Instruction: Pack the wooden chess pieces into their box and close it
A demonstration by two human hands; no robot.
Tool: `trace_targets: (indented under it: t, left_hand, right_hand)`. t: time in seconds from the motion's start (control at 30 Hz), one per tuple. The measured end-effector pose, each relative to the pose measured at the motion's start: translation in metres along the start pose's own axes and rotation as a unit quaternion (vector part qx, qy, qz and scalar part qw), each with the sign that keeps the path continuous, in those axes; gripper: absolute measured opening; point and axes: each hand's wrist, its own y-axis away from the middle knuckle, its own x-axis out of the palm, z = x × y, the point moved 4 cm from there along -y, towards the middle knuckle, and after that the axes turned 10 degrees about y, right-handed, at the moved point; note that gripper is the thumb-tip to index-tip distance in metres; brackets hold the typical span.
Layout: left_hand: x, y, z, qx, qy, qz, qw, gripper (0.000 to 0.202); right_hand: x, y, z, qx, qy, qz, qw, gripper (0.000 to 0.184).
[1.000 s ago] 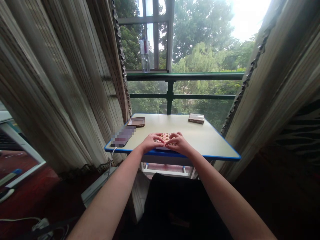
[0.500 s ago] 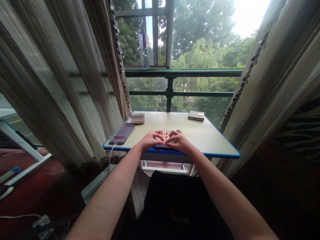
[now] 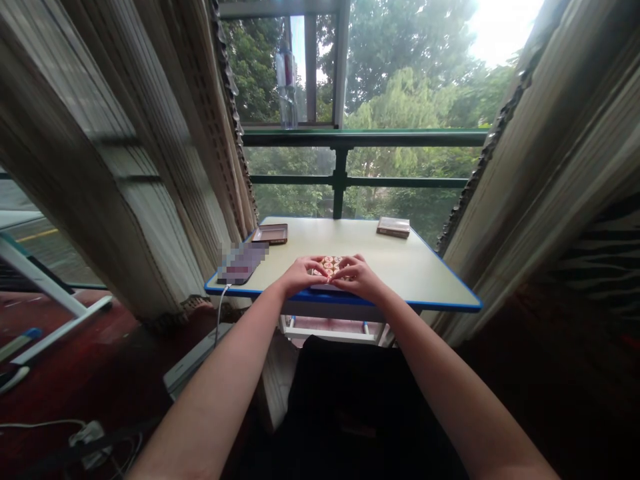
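Observation:
Round, pale Chinese chess pieces point(image 3: 329, 262) with reddish marks lie close together in rows near the table's front edge. What looks like a shallow tray under them is mostly hidden by my hands. From the left, my left hand point(image 3: 301, 275) curls around the pieces, thumb and fingers bent inward with the tips on the front row. My right hand point(image 3: 356, 275) does the same from the right, fingers bent over the pieces. The fingertips of both hands nearly meet at the front middle. Which single pieces they grip is too small to make out.
The cream table point(image 3: 430, 280) has a blue edge. An open brown box lid point(image 3: 271, 234) lies at the back left, a flat box point(image 3: 393, 227) at the back right. A blurred phone-like device point(image 3: 243, 264) with a white cable point(image 3: 219, 317) rests at the left edge. Curtains point(image 3: 170, 167) flank both sides.
The view has tilted slightly, so the table sits a little higher. Both hands stay around the pieces, with only small finger shifts at the front row.

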Motion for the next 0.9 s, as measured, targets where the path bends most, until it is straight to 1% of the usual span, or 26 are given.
trace_targets:
  t: [0.17, 0.3, 0.37, 0.4, 0.43, 0.53, 0.6, 0.63, 0.7, 0.77, 0.9]
  left_hand:
    - [0.000, -0.001, 0.002, 0.005, 0.022, -0.009, 1.000, 0.022]
    - [0.001, -0.001, 0.005, -0.006, 0.079, -0.022, 0.997, 0.019]
    - [0.000, -0.001, 0.008, -0.021, 0.117, -0.039, 0.992, 0.017]
    - [0.000, -0.001, 0.010, -0.029, 0.136, -0.054, 0.989, 0.016]
    - [-0.001, -0.001, 0.011, -0.036, 0.153, -0.074, 0.985, 0.017]
    - [-0.003, -0.002, 0.016, -0.051, 0.197, -0.126, 0.971, 0.022]
    - [-0.002, -0.003, 0.018, -0.059, 0.232, -0.142, 0.960, 0.025]
    - [-0.002, -0.004, 0.018, -0.062, 0.249, -0.148, 0.955, 0.025]
    - [-0.001, -0.005, 0.019, -0.065, 0.272, -0.159, 0.947, 0.025]
    - [-0.001, -0.005, 0.019, -0.067, 0.278, -0.165, 0.944, 0.024]
    - [-0.002, -0.006, 0.018, -0.066, 0.262, -0.172, 0.947, 0.018]
  right_hand:
    - [0.000, 0.000, 0.000, -0.003, 0.001, -0.004, 1.000, 0.013]
    - [0.001, 0.000, -0.002, -0.001, 0.001, -0.003, 1.000, 0.014]
    - [0.001, 0.001, -0.003, 0.008, -0.002, 0.001, 1.000, 0.017]
    - [0.001, 0.001, -0.004, 0.018, -0.004, 0.002, 1.000, 0.021]
    - [0.001, 0.001, -0.005, 0.033, -0.006, 0.003, 0.999, 0.029]
    - [0.003, 0.002, -0.009, 0.087, -0.003, 0.018, 0.996, 0.070]
    - [0.007, 0.001, -0.011, 0.111, 0.004, 0.047, 0.993, 0.089]
    - [0.009, 0.001, -0.011, 0.119, 0.006, 0.061, 0.991, 0.094]
    - [0.012, 0.000, -0.013, 0.130, 0.006, 0.080, 0.988, 0.097]
    - [0.013, -0.001, -0.015, 0.139, 0.004, 0.082, 0.987, 0.097]
    - [0.014, -0.002, -0.019, 0.146, -0.002, 0.075, 0.986, 0.094]
